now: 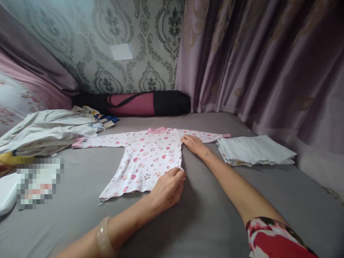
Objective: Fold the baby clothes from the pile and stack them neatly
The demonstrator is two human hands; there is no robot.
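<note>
The left hand (169, 188) is pinching the shirt's (150, 157) lower side edge, fingers closed; the right, loosely curled, is touching its armpit. The shirt is lying mid-bed (199, 222), well inside the edges.

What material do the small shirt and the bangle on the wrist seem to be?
The small shirt looks like matte cotton knit, perhaps blended: it lies soft, with a rippled hem. The bangle looks glossy, stone or plastic; its highlights leave this open.

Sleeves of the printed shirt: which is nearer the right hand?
The sleeve on the right: the right hand lies near its shoulder end, and its cuff points toward the folded cloths. The other sleeve points toward rumpled cloth.
</note>
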